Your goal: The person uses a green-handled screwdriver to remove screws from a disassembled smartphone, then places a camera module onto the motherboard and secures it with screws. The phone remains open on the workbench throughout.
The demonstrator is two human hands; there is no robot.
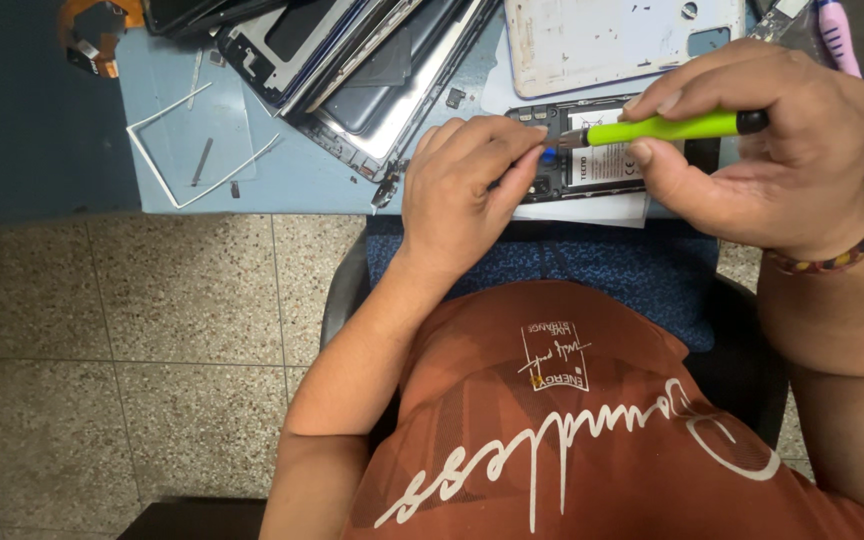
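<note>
Back cover (612,40) already off and lying just beyond the opened phone (602,160) at the counter (302,180) edge, left hand (462,190) pinching down on the phone, right hand (752,140) gripping a green screwdriver (667,127), tip at its top end—insides apparently not yet stripped.

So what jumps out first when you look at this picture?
The bright green screwdriver, held in the right hand over an opened phone at the table's edge. The left hand steadies the phone. Behind lies a pile of phone frames.
</note>
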